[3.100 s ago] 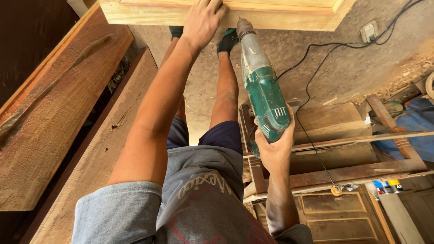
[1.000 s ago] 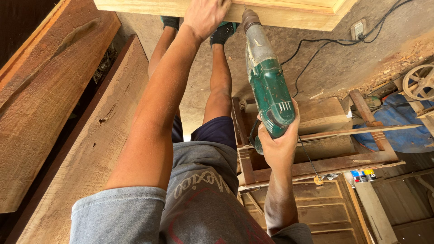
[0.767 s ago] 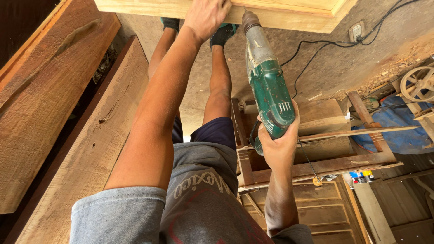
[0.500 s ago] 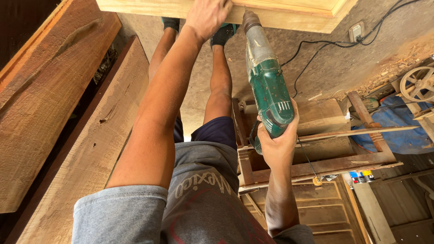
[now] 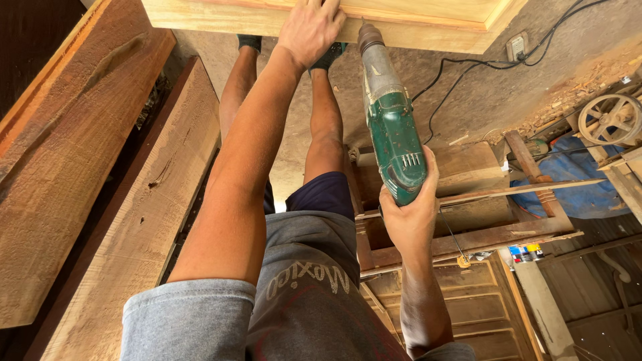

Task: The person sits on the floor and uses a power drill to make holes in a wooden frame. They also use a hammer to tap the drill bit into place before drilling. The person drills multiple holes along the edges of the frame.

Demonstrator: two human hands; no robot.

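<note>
My left hand (image 5: 313, 28) lies flat with spread fingers on the edge of a pale wooden frame piece (image 5: 428, 20) at the top of the view. My right hand (image 5: 409, 215) grips the handle of a green and grey power drill (image 5: 391, 127). The drill points away from me, its chuck touching the front edge of the pale frame just right of my left hand. A black cord (image 5: 461, 73) runs from near the drill to a wall-type socket box (image 5: 516, 47) on the floor. My legs and dark-socked feet stand below the frame.
Two thick reddish-brown planks (image 5: 73, 154) lie along the left. A brown wooden furniture frame (image 5: 495, 207) stands to the right of my legs, with panelled doors (image 5: 468, 307) below it. A blue cloth (image 5: 575, 184), a pulley wheel (image 5: 610, 119) and sawdust sit at the far right.
Over the last three seconds the view shifted slightly and the drill tip came up against the frame's edge. In the last second both hands stay put.
</note>
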